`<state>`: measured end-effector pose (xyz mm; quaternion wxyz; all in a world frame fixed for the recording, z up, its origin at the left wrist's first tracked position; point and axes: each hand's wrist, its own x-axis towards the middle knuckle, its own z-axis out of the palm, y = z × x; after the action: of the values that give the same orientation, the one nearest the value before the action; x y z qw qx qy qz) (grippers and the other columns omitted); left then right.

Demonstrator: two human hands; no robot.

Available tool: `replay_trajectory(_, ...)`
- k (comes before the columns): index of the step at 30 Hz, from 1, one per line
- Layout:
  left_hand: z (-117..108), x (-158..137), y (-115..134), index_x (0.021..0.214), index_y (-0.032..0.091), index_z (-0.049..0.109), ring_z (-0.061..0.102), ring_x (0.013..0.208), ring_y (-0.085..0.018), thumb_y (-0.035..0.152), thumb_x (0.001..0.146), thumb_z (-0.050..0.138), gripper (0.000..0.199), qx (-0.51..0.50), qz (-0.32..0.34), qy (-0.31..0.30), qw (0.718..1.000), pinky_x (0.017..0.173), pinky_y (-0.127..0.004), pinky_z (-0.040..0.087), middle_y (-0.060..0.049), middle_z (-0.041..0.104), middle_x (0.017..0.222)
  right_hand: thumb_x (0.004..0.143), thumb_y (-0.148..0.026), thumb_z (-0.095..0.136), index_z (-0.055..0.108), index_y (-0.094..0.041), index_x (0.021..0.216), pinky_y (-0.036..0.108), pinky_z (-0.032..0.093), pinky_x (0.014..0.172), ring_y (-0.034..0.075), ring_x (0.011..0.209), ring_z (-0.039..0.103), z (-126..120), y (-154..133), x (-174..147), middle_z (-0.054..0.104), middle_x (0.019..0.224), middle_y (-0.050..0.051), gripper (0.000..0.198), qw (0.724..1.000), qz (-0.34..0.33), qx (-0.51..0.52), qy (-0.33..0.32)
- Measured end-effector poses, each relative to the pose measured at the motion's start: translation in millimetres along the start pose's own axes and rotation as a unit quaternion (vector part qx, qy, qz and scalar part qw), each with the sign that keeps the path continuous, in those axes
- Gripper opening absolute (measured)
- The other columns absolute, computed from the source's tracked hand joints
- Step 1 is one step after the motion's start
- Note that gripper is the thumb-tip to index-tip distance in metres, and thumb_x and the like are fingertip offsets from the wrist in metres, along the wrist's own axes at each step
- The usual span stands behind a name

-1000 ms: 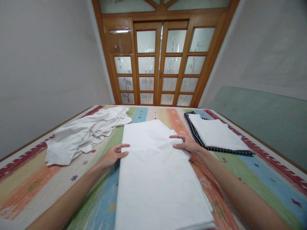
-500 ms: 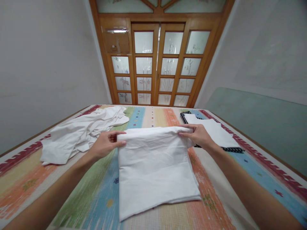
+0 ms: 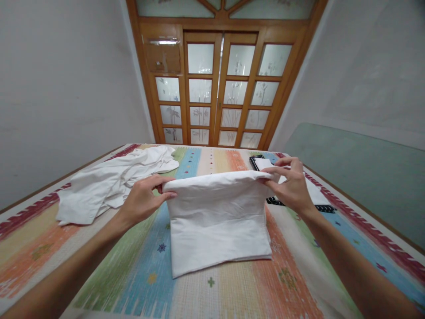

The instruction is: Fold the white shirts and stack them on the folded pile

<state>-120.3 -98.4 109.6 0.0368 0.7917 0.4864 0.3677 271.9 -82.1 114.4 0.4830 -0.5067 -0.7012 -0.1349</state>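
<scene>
A folded white cloth garment [image 3: 219, 217] hangs between my two hands, its top edge lifted and its lower part near the striped cover. My left hand [image 3: 146, 197] pinches its upper left corner between thumb and fingers. At the upper right corner, my right hand [image 3: 290, 184] grips the fabric between thumb and index finger, the other fingers curled above. I cannot make out what kind of garment it is. Behind my right hand lies a folded white cloth [image 3: 315, 188] on top of a black patterned one [image 3: 255, 162], both partly hidden.
A crumpled white garment [image 3: 96, 188] lies on the left of the bed-like surface with its striped multicoloured cover [image 3: 139, 266]. Beyond the far edge stand wooden doors with glass panes [image 3: 219, 88]. A pale green board [image 3: 358, 173] runs along the right side, and walls flank both sides.
Both hands have raised the top edge of the white garment, the right one more and slightly rightward. Its lower edge has drawn away from me, uncovering more of the striped cover.
</scene>
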Motion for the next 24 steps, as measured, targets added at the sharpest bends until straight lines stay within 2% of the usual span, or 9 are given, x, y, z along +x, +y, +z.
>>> replay_trajectory(2, -3.5, -1.3, 2.3, 0.100, 0.024, 0.073, 0.056, 0.068, -0.015, 0.045, 0.079, 0.065, 0.030, 0.006, 0.011, -0.002, 1.000, 0.067, -0.027, 0.045, -0.001, 0.066, 0.078, 0.075, -0.041, 0.070, 0.073, -0.024, 0.080, 0.040, 0.048, 0.089, 0.026, 0.101, 0.057, -3.3, -3.1, -0.2, 0.059, 0.100, 0.007, 0.018, 1.000, -0.008, 0.013, -0.009)
replay_trajectory(5, -10.2, -2.3, 8.1, 0.096, 0.025, 0.074, 0.056, 0.071, -0.016, 0.043, 0.080, 0.063, 0.026, 0.023, 0.031, 0.014, 0.999, 0.069, -0.028, 0.046, -0.001, 0.063, 0.077, 0.080, -0.037, 0.065, 0.069, -0.023, 0.082, 0.036, 0.049, 0.081, 0.023, 0.090, 0.061, -11.4, -8.0, 0.7, 0.064, 0.091, 0.005, 0.015, 0.996, -0.004, 0.060, -0.068)
replay_trajectory(7, -15.5, -2.4, 11.8, 0.092, 0.025, 0.074, 0.057, 0.078, -0.017, 0.043, 0.081, 0.063, 0.024, 0.027, 0.044, 0.029, 0.998, 0.074, -0.029, 0.048, -0.003, 0.062, 0.082, 0.080, -0.036, 0.064, 0.067, -0.023, 0.082, 0.032, 0.050, 0.074, 0.021, 0.081, 0.062, -19.4, -10.0, 2.4, 0.066, 0.084, 0.003, 0.014, 0.992, 0.004, 0.086, -0.096)
replay_trajectory(12, -32.2, -2.9, 18.2, 0.084, 0.024, 0.072, 0.061, 0.095, -0.020, 0.045, 0.082, 0.062, 0.023, 0.000, 0.090, 0.044, 0.995, 0.085, -0.032, 0.051, -0.005, 0.065, 0.098, 0.074, -0.042, 0.072, 0.067, -0.024, 0.081, 0.027, 0.047, 0.060, 0.018, 0.069, 0.061, -45.9, -11.6, 7.2, 0.067, 0.077, 0.002, 0.019, 0.984, 0.015, 0.137, -0.113)
replay_trajectory(16, -43.6, -5.5, 21.9, 0.087, 0.026, 0.072, 0.067, 0.084, -0.018, 0.039, 0.081, 0.067, 0.015, -0.040, 0.154, 0.046, 0.986, 0.077, -0.028, 0.054, -0.001, 0.072, 0.090, 0.069, -0.035, 0.079, 0.070, -0.026, 0.078, 0.028, 0.046, 0.059, 0.018, 0.069, 0.060, -67.4, -19.8, 9.0, 0.067, 0.076, 0.002, 0.015, 0.973, 0.009, 0.218, -0.079)
replay_trajectory(19, -46.4, -7.7, 26.6, 0.090, 0.028, 0.073, 0.067, 0.071, -0.014, 0.029, 0.079, 0.072, 0.012, -0.064, 0.195, 0.102, 0.973, 0.066, -0.023, 0.055, 0.003, 0.074, 0.080, 0.065, -0.030, 0.082, 0.070, -0.029, 0.073, 0.030, 0.046, 0.061, 0.019, 0.068, 0.058, -81.4, -33.1, 9.9, 0.064, 0.071, 0.001, 0.014, 0.953, 0.026, 0.300, -0.034)
replay_trajectory(21, -45.0, -7.2, 31.9, 0.093, 0.028, 0.074, 0.068, 0.071, -0.013, 0.025, 0.076, 0.075, 0.017, -0.105, 0.178, 0.156, 0.966, 0.065, -0.020, 0.055, 0.003, 0.075, 0.083, 0.064, -0.032, 0.082, 0.069, -0.030, 0.070, 0.029, 0.044, 0.056, 0.019, 0.065, 0.056, -88.0, -41.1, 12.0, 0.062, 0.068, 0.001, 0.015, 0.934, 0.068, 0.350, -0.019)
replay_trajectory(24, -37.5, 1.5, 39.1, 0.094, 0.024, 0.075, 0.067, 0.070, -0.012, 0.026, 0.073, 0.078, 0.022, -0.239, 0.081, 0.213, 0.944, 0.061, -0.020, 0.053, 0.001, 0.075, 0.086, 0.061, -0.034, 0.084, 0.067, -0.028, 0.070, 0.026, 0.039, 0.046, 0.015, 0.058, 0.055, -86.4, -41.3, 19.9, 0.062, 0.071, 0.000, 0.020, 0.911, 0.164, 0.377, -0.041)
